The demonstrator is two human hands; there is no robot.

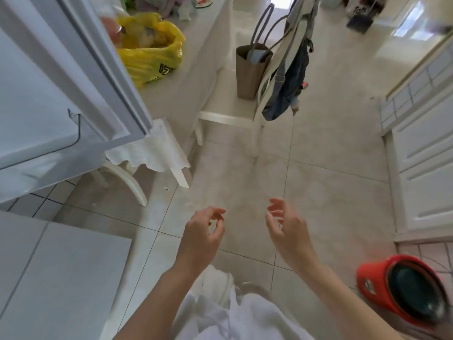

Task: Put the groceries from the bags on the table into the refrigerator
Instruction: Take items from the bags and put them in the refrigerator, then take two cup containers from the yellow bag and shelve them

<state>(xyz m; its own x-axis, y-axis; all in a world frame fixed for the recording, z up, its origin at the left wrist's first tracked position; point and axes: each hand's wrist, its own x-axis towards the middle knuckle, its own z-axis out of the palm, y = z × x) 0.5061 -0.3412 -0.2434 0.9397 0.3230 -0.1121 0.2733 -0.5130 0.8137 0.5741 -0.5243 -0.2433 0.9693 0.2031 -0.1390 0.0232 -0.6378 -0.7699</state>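
Hands: left hand [203, 231] & right hand [285, 225], fingers loosely curled, holding nothing.
Yellow bag [150, 49]: on tabletop [196, 77], ahead-left; left hand nearer.

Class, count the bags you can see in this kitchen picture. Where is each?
3: yellow plastic bag on the table; brown tote on the chair seat; dark bag hanging from its back. Others may be hidden.
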